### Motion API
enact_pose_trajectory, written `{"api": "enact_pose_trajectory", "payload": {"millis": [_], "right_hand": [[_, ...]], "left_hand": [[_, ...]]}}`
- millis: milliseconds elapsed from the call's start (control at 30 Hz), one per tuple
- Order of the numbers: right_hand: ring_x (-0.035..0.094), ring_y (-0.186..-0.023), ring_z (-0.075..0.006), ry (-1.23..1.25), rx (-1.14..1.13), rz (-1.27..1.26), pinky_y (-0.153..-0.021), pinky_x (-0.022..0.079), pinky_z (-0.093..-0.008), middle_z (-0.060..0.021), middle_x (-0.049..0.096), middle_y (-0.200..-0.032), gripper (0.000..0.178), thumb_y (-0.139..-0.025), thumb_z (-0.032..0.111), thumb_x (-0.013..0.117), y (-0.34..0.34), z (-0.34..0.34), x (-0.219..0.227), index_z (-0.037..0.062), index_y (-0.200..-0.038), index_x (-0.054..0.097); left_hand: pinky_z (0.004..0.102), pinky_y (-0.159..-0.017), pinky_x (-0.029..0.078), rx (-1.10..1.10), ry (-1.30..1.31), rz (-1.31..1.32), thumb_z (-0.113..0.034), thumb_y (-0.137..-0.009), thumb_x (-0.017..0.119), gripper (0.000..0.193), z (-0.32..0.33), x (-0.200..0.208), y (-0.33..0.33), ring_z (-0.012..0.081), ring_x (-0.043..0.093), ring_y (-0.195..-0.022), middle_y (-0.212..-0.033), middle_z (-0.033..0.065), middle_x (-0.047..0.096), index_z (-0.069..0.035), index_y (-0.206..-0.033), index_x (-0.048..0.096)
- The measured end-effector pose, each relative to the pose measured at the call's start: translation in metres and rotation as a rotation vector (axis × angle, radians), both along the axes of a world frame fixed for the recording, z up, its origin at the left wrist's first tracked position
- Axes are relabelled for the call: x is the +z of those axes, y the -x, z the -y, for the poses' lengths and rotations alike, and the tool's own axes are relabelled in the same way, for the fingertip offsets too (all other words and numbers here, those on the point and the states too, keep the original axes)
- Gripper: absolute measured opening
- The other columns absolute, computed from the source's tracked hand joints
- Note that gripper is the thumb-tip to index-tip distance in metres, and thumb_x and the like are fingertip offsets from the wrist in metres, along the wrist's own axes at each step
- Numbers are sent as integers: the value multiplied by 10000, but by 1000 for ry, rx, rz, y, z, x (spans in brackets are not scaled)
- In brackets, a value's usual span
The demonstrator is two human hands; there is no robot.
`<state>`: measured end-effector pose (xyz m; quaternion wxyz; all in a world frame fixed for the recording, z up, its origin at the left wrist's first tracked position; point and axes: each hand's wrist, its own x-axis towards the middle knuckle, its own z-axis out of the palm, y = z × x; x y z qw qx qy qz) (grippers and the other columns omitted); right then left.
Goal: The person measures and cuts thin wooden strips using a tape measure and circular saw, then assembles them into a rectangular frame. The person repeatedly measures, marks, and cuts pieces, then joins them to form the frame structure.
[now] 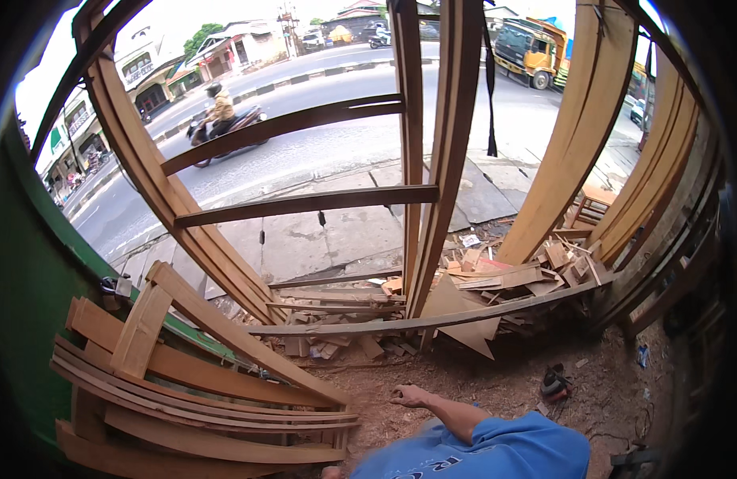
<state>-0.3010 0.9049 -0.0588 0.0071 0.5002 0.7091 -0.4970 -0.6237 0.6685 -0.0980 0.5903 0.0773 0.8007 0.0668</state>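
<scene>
My right forearm, in a blue short sleeve, reaches left over the sawdust-covered floor (496, 383). At its end my right hand (411, 396) has its fingers loosely bent and a little apart, with nothing visible in them. Of my left hand (332, 473) only a sliver of skin shows at the lower edge, beside the stacked wood; its fingers are hidden. Nearest to both hands is a leaning stack of wooden frames and boards (217, 385) on the left. A black and red tool (554, 384), its kind unclear, lies on the floor to the right.
Tall upright timbers (572, 136) and a dark wooden frame (305, 206) stand ahead. A low rail (368, 326) crosses before a heap of wood offcuts (528, 275). A green wall (25, 319) with a padlock (122, 286) rises left. Beyond run a road, a motorcycle (225, 124) and a truck (532, 52).
</scene>
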Motion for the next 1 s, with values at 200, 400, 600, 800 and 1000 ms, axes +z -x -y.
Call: {"api": "enact_pose_trajectory", "payload": {"millis": [200, 400, 600, 800, 1000], "right_hand": [[714, -825, -298, 122, -703, 49, -812, 561, -391, -148, 734, -911, 349, -844, 375, 656, -177, 133, -81, 68, -992, 732], [705, -593, -235, 383, -1551, 339, -486, 578, -364, -137, 715, -777, 189, -867, 168, 602, -289, 167, -114, 25, -882, 725], [662, -502, -223, 489, -1486, 19, -391, 516, -380, -156, 710, -751, 211, -864, 177, 584, -343, 186, -75, 5, -851, 706], [682, -989, -387, 101, -1506, 354, -817, 560, -456, -250, 694, -1041, 327, -789, 205, 589, -340, 241, -6, -25, -978, 723], [657, -1072, -362, 547, -946, 417, -839, 545, -492, -200, 673, -1161, 328, -777, 191, 628, -272, 253, 11, 29, -1045, 727]], "left_hand": [[320, -565, 550, -103, -502, 50, -139, -953, 551, 220, -231, 22, -55, 192, 661, -740, -930, 84, 660, -37, -1143, 594], [293, -536, 507, -497, -535, 236, -163, -975, 561, 278, -351, 41, -221, 164, 616, -687, -924, 95, 652, -1, -1201, 562], [352, -733, 576, -973, -374, 441, -226, -976, 585, 367, -320, 27, -373, 217, 667, -925, -1073, 119, 664, -15, -1273, 542], [382, -798, 567, -1635, -178, 520, -241, -962, 611, 375, -274, -16, -409, 274, 665, -1015, -1086, 116, 675, -31, -1268, 560], [352, -730, 564, -1481, -71, 542, -236, -960, 600, 284, -319, -53, -410, 216, 688, -912, -958, 117, 707, -19, -1136, 648]]}}
